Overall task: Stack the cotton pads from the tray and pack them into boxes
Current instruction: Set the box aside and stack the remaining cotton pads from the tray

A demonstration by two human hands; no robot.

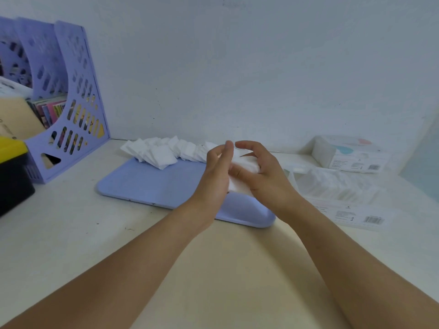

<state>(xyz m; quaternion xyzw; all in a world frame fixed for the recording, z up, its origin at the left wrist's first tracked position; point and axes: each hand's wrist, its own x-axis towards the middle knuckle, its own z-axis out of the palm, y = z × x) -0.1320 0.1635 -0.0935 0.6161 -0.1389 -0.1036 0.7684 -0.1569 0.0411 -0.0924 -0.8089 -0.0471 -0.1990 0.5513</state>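
- My bare forearms reach in from the near edge of the desk [59, 224], a smooth cream surface with a few small dark specks.
- My left hand [217, 169] stands on edge, fingers nearly straight and pointing up, its palm pressed flat against the side of a small stack of cotton pads [244, 173].
- My right hand [263, 172] curls over the other side of that stack, fingers bent and thumb lifted, so the two hands clamp the soft white squares between them.
- The stack is held just above the right part of the tray [147, 184]; I cannot tell whether its lower edge touches the tray.
- The tray is a flat, matte, pale blue plastic slab with rounded corners, lying in the middle of the desk.
- Along the tray's far edge lies a loose heap of pads [164, 151], square, fluffy and overlapping at angles, some spilling off toward the wall.
- Toward the right edge of the desk sits an open box [337, 188], translucent white with a barcode label on its near side, holding a row of pads standing on edge.
- Behind it, in the far right corner, rests a second box [351, 155], closed, white, with pastel print on top.
- At the far left corner stands a lilac perforated plastic file rack [71, 98] with colourful booklets inside.
- At the left edge is a black bin with a yellow lid [11, 167].
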